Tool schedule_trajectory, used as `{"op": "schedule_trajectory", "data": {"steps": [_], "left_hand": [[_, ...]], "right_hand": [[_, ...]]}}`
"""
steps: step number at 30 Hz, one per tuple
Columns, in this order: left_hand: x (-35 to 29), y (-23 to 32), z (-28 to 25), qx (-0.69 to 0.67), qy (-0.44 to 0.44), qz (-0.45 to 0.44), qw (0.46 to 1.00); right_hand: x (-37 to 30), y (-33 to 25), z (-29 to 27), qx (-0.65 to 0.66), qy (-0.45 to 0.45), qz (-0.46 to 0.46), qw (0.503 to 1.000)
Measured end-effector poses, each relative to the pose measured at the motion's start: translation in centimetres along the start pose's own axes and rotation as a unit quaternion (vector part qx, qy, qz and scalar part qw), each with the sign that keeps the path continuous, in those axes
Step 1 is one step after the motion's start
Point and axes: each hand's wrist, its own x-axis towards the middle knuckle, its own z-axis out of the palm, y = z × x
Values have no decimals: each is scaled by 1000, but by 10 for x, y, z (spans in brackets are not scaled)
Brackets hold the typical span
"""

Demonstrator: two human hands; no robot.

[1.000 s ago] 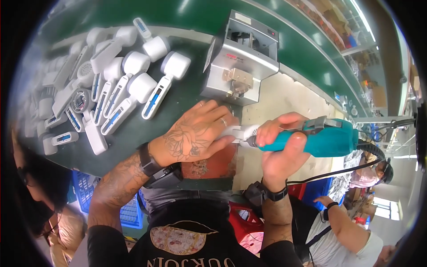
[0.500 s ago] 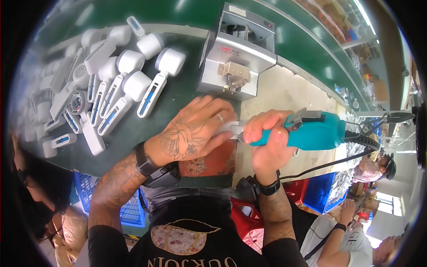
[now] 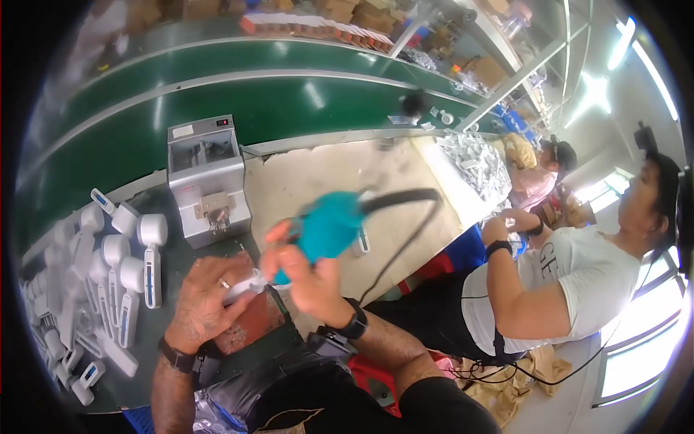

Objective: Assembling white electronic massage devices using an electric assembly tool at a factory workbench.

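My left hand grips a small white plastic part between thumb and fingers, over a worn reddish-brown pad on the bench. My right hand is wrapped round a teal electric screwdriver, blurred by motion. Its lower end is close to the white part; whether the bit touches is hidden behind my fingers. A dark cable trails from the tool's top. Left of my left hand lie many white handheld devices with round heads, one with a blue strip in its handle.
A silver box-shaped machine stands beyond my hands. A small white piece lies on the cream sheet. At far right is a pile of white parts. A co-worker in a white shirt sits at my right, near a red stool.
The view has swung right and up, so bench and machine appear farther left. The screwdriver has turned from lying level to tilting upward. Both hands keep their holds.
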Motion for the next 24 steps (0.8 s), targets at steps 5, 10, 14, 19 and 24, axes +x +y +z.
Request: {"op": "schedule_trajectory", "data": {"steps": [5,10,14,19,24], "left_hand": [[4,6,8,-15,-1,-59,998],[-46,8,-57,16,160,-242,957],[-82,19,-95,-264,421,-338,799],[-191,-19,-195,-78,646,-211,729],[-332,-67,-304,152,679,-449,561]], "right_hand": [[-15,-20,-34,111,153,-12,982],[-28,0,-26,134,150,-52,978],[-65,9,-84,45,209,-39,976],[-78,50,-104,-325,200,-95,920],[-61,52,-76,-390,216,-101,890]]}}
